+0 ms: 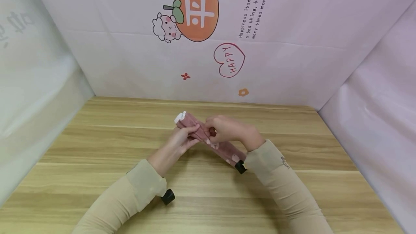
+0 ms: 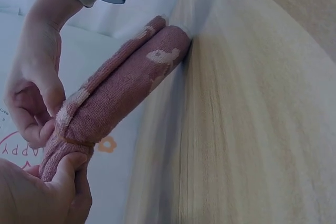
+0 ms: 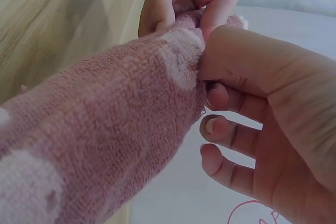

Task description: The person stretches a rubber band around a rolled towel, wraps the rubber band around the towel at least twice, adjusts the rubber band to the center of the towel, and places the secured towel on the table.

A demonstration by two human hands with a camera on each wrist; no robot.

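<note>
A dusty-pink terry towel with white patches is rolled into a long bundle and slants above the table. My left hand grips it near its far, white-edged end, thumb on top. Just beside that, my right hand pinches at the side of the roll with thumb and index finger; its other fingers are curled away from the cloth in the right wrist view. A thin brownish band crosses the towel between the two hands in the left wrist view. What lies under the right fingertips is hidden.
A wood-grain table spreads beneath both arms. White printed sheets form a back wall and side walls around it. Black camera pieces sit at both wrists, beside the rolled beige cuffs.
</note>
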